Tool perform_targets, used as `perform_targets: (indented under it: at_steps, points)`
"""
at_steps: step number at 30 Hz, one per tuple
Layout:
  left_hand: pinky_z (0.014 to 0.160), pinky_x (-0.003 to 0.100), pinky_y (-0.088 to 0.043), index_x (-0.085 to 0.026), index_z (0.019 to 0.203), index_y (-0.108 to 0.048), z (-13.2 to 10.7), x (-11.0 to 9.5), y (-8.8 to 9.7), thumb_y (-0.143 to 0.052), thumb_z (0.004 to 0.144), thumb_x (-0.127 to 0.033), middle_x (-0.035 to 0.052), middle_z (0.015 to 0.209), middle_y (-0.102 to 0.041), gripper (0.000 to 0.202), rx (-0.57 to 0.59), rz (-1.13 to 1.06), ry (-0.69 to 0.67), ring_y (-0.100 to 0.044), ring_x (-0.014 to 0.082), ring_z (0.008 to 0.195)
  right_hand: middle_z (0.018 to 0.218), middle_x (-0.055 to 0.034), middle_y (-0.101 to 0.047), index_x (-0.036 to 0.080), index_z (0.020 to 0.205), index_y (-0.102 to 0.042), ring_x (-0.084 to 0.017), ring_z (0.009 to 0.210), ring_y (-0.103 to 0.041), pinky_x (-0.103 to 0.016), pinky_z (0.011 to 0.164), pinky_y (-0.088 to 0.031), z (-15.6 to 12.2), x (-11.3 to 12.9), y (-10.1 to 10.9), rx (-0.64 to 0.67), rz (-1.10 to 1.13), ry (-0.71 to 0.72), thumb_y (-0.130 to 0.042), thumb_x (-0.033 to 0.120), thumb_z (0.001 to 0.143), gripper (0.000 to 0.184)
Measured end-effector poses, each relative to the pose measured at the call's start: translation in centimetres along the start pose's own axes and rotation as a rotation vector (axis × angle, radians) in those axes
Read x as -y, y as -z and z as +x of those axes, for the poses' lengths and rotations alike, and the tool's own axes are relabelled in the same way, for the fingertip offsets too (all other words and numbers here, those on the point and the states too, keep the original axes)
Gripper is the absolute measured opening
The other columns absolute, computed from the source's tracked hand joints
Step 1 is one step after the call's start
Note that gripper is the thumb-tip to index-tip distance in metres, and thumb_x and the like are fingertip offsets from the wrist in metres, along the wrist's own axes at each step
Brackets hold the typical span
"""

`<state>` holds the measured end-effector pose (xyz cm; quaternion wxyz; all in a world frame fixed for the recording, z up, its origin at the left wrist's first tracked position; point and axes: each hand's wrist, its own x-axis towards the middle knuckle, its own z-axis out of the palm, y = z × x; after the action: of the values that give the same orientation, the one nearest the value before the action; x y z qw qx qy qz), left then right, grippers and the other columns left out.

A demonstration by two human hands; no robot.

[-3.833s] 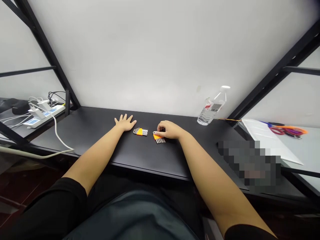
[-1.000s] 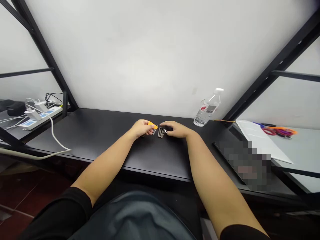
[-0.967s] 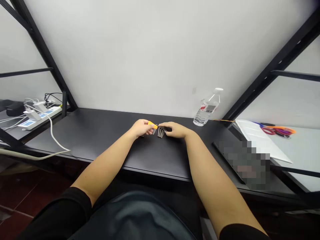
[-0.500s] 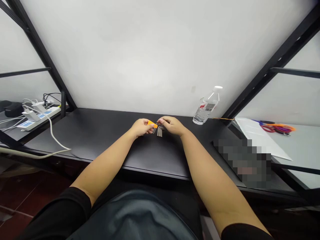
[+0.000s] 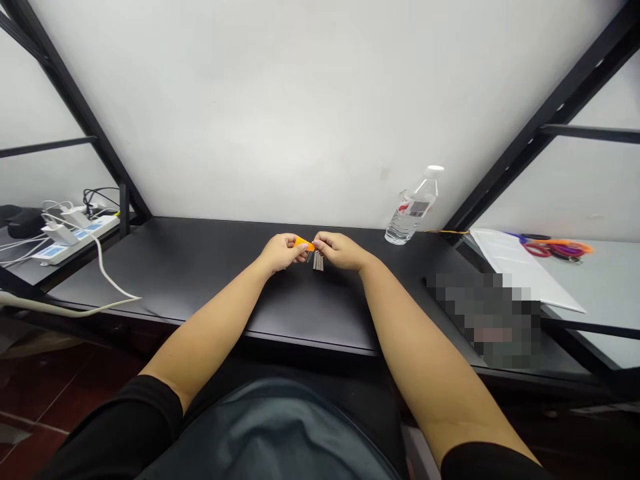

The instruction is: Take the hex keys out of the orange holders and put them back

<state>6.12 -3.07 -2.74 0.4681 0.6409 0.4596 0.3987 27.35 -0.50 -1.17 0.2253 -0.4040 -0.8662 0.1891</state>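
My left hand (image 5: 283, 253) pinches an orange hex key holder (image 5: 304, 244) between thumb and fingers, just above the black tabletop. At the holder's right end, the thumb and fingertips of my right hand (image 5: 341, 251) are pressed together; what they grip is too small and covered to make out. Several silver L-shaped hex keys (image 5: 319, 261) lie side by side below the gap between my hands, their upper ends partly hidden by my right fingers. A few thin metal shafts (image 5: 309, 256) show just under the holder by my left fingertips.
A clear water bottle (image 5: 411, 208) stands by the wall at the back right. White sheets (image 5: 520, 270) and tangled coloured loops (image 5: 557, 248) lie farther right, near a blurred-out dark object (image 5: 485, 320). At left are a power strip (image 5: 75, 239) and a white cable (image 5: 107, 273).
My right fingertips have moved left and closed in on the holder's right end. The hex keys' bent ends are now more covered. The view has shifted slightly.
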Motion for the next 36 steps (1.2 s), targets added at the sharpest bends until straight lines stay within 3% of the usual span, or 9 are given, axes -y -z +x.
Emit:
perform_targets:
  at_steps: [8, 11, 14, 16, 18, 23, 27, 31, 36]
  points:
    - [0.065, 0.024, -0.052, -0.013, 0.091, -0.073, -0.3, -0.1, -0.4, -0.071, 0.087, -0.033, 0.0068, 0.077, -0.074, 0.02, 0.085, 0.032, 0.088, -0.069, 0.0127, 0.067, 0.074, -0.0029, -0.064, 0.02, 0.084, -0.06, -0.018, 0.069, -0.055, -0.029, 0.067, -0.042, -0.2, -1.9, 1.8, -0.177, -0.033, -0.208, -0.041, 0.049, 0.097, 0.037]
    - [0.062, 0.024, -0.051, -0.013, 0.089, -0.073, -0.6, -0.1, -0.5, -0.072, 0.085, -0.034, 0.0073, 0.076, -0.073, 0.021, 0.176, 0.057, 0.108, -0.068, 0.013, 0.064, 0.078, -0.0042, -0.069, 0.02, 0.081, -0.063, -0.018, 0.069, -0.058, -0.029, 0.066, -0.043, -0.6, -3.0, 2.2, -0.004, -0.076, -0.276, -0.045, 0.049, 0.095, 0.037]
    - [0.062, 0.026, -0.05, -0.014, 0.094, -0.072, -1.3, -0.4, -0.5, -0.073, 0.084, -0.037, 0.0078, 0.077, -0.073, 0.025, 0.447, 0.089, 0.11, -0.067, 0.0138, 0.063, 0.082, -0.0053, -0.072, 0.021, 0.078, -0.067, -0.019, 0.07, -0.061, -0.029, 0.064, -0.044, -0.7, -3.6, 1.9, 0.218, -0.177, -0.304, -0.053, 0.05, 0.091, 0.035]
    - [0.061, 0.026, -0.049, -0.018, 0.104, -0.07, -1.9, -0.7, -0.5, -0.072, 0.085, -0.038, 0.0051, 0.076, -0.073, 0.027, 0.625, 0.159, 0.107, -0.065, 0.0137, 0.06, 0.083, -0.006, -0.073, 0.021, 0.078, -0.068, -0.02, 0.072, -0.062, -0.029, 0.063, -0.044, -0.5, -3.6, 1.4, 0.269, -0.244, -0.321, -0.054, 0.052, 0.091, 0.036]
    - [0.06, 0.025, -0.046, -0.024, 0.112, -0.066, -2.6, -1.0, -0.6, -0.069, 0.087, -0.038, 0.0011, 0.072, -0.073, 0.029, 0.697, 0.289, 0.07, -0.063, 0.014, 0.06, 0.086, -0.0065, -0.075, 0.022, 0.079, -0.07, -0.02, 0.074, -0.064, -0.029, 0.063, -0.044, -0.2, -3.5, 0.8, 0.264, -0.29, -0.338, -0.053, 0.055, 0.092, 0.039]
    - [0.059, 0.026, -0.039, -0.03, 0.11, -0.068, -4.4, -1.3, -1.7, -0.071, 0.084, -0.042, -0.0008, 0.073, -0.071, 0.028, 0.516, 0.621, -0.145, -0.061, 0.0171, 0.061, 0.088, -0.0081, -0.075, 0.023, 0.079, -0.072, -0.022, 0.077, -0.067, -0.031, 0.067, -0.047, 0.1, -3.2, 0.3, 0.219, -0.338, -0.414, -0.053, 0.063, 0.09, 0.046]
    - [0.059, 0.028, -0.037, -0.03, 0.114, -0.068, -5.3, -1.1, -1.8, -0.073, 0.081, -0.051, -0.0019, 0.061, -0.063, 0.039, 0.394, 0.65, -0.191, -0.056, 0.0187, 0.053, 0.084, -0.0147, -0.074, 0.02, 0.077, -0.073, -0.027, 0.077, -0.069, -0.037, 0.067, -0.05, 0.1, -2.2, 0.4, 0.169, -0.357, -0.508, -0.041, 0.075, 0.09, 0.065]
    - [0.059, 0.028, -0.039, -0.03, 0.116, -0.068, -4.6, -1.3, 0.6, -0.072, 0.082, -0.051, -0.0025, 0.062, -0.064, 0.041, 0.299, 0.593, -0.197, -0.06, 0.0181, 0.057, 0.088, -0.0195, -0.073, 0.019, 0.085, -0.074, -0.037, 0.089, -0.071, -0.045, 0.074, -0.053, 0.8, 0.1, -0.7, 0.152, -0.431, -0.609, -0.052, 0.089, 0.073, 0.074]
    - [0.062, 0.026, -0.042, -0.025, 0.106, -0.07, -1.7, -0.1, 5.4, -0.066, 0.086, -0.052, -0.002, 0.064, -0.062, 0.034, -0.069, 0.498, -0.118, -0.059, 0.0152, 0.061, 0.094, -0.0201, -0.072, 0.021, 0.097, -0.074, -0.041, 0.106, -0.067, -0.05, 0.083, -0.053, 1.7, 2.2, -2.1, 0.128, -0.439, -0.701, -0.069, 0.075, 0.072, 0.06]
